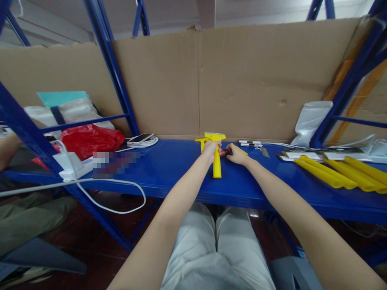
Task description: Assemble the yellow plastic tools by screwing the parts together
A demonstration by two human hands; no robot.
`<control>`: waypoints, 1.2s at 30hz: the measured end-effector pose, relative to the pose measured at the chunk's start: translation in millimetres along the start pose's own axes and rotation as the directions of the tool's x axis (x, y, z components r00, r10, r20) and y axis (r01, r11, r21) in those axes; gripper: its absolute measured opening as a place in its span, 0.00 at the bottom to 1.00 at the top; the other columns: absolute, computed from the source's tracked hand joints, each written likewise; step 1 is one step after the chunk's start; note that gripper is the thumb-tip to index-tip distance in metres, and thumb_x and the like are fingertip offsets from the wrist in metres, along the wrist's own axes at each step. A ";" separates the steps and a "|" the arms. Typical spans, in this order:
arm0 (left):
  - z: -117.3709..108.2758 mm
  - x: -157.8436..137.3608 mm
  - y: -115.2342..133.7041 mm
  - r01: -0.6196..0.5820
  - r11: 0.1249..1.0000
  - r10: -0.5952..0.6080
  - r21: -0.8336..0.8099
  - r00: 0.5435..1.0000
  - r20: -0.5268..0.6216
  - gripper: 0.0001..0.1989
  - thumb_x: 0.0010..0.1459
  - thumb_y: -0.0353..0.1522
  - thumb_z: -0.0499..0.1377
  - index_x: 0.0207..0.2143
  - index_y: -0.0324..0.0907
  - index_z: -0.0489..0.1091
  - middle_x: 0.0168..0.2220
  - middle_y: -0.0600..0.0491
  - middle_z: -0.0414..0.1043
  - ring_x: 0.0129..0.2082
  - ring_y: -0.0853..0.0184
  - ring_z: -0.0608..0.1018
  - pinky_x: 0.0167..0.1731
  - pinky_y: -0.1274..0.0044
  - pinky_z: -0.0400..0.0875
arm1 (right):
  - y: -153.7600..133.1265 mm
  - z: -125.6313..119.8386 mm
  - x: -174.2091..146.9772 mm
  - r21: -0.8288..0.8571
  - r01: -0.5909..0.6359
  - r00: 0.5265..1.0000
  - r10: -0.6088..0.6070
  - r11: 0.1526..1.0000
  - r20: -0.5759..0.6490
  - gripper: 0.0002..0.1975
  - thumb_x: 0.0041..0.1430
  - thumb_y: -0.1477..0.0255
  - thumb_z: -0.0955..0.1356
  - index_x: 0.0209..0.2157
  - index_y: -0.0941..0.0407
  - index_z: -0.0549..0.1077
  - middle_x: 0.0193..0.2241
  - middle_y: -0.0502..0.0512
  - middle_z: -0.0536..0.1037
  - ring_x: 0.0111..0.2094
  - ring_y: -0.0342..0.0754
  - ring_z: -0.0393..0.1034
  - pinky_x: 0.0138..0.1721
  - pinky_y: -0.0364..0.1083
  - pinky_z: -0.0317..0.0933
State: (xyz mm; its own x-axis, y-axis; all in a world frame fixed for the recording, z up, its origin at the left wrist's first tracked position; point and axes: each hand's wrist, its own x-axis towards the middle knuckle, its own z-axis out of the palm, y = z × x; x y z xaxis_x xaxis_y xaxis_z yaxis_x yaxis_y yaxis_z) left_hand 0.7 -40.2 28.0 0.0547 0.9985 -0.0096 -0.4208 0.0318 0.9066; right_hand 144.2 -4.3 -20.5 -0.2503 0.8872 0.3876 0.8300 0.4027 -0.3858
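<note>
My left hand (211,149) is closed around the neck of a yellow T-shaped scraper (217,167), whose wide head points away from me and whose handle points toward me. A second yellow piece (202,141) shows just left of the scraper's head; whether it is separate I cannot tell. My right hand (238,155) is closed on a small tool with a red and black handle (224,153), probably a screwdriver, at the scraper's right side. Its tip is hidden. A bit of yellow (243,151) shows behind my right hand.
Several yellow handles (320,171) lie at the right of the blue shelf (178,165). Small packets (250,143) and a metal blade (265,152) lie beyond my right hand. A phone (142,138), white cable, red bag (90,141) and another person's arm (10,147) are at left.
</note>
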 end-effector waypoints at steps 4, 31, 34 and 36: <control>-0.6 -1.1 -0.2 -0.001 1.000 0.001 0.003 1.000 0.000 0.10 0.55 0.22 0.53 0.23 0.40 0.59 0.15 0.61 0.59 0.10 0.80 0.59 0.12 0.84 0.53 | 6.0 -8.2 -2.3 0.053 -0.011 0.997 0.006 0.999 0.078 0.11 0.47 0.76 0.66 0.36 0.56 0.69 0.31 0.51 0.74 0.32 0.46 0.68 0.37 0.45 0.62; -3.4 7.7 -3.8 -0.013 1.000 0.013 0.008 0.999 -0.037 0.10 0.56 0.22 0.53 0.23 0.39 0.61 0.15 0.61 0.58 0.10 0.80 0.58 0.13 0.84 0.52 | 0.0 -55.9 -10.9 0.727 0.147 0.910 0.196 0.671 -0.365 0.23 0.42 0.50 0.72 0.25 0.54 0.63 0.12 0.42 0.63 0.10 0.37 0.54 0.12 0.40 0.49; -3.4 5.6 -3.0 0.006 1.000 -0.005 0.026 0.999 -0.053 0.10 0.55 0.21 0.53 0.23 0.39 0.60 0.15 0.61 0.58 0.10 0.79 0.58 0.13 0.84 0.51 | 2.4 -63.2 -8.4 0.741 0.217 0.825 0.287 0.636 -0.487 0.23 0.41 0.52 0.72 0.24 0.54 0.61 0.17 0.44 0.67 0.10 0.37 0.53 0.11 0.41 0.47; -3.5 4.5 -2.9 0.039 0.998 -0.036 0.056 0.998 -0.052 0.11 0.55 0.20 0.52 0.23 0.39 0.59 0.15 0.61 0.58 0.11 0.79 0.58 0.14 0.84 0.52 | 5.5 -66.9 -6.8 0.729 0.250 0.755 0.343 0.638 -0.559 0.22 0.41 0.53 0.72 0.25 0.54 0.61 0.18 0.45 0.68 0.11 0.36 0.53 0.11 0.41 0.47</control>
State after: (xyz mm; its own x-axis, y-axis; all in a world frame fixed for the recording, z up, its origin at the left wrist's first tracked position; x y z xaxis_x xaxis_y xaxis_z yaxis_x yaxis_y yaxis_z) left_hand -1.0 -35.6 23.8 0.0228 0.9977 -0.0638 -0.3669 0.0678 0.9278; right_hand 183.9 -23.1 30.8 0.3741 0.6820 0.6284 0.1035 0.6427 -0.7591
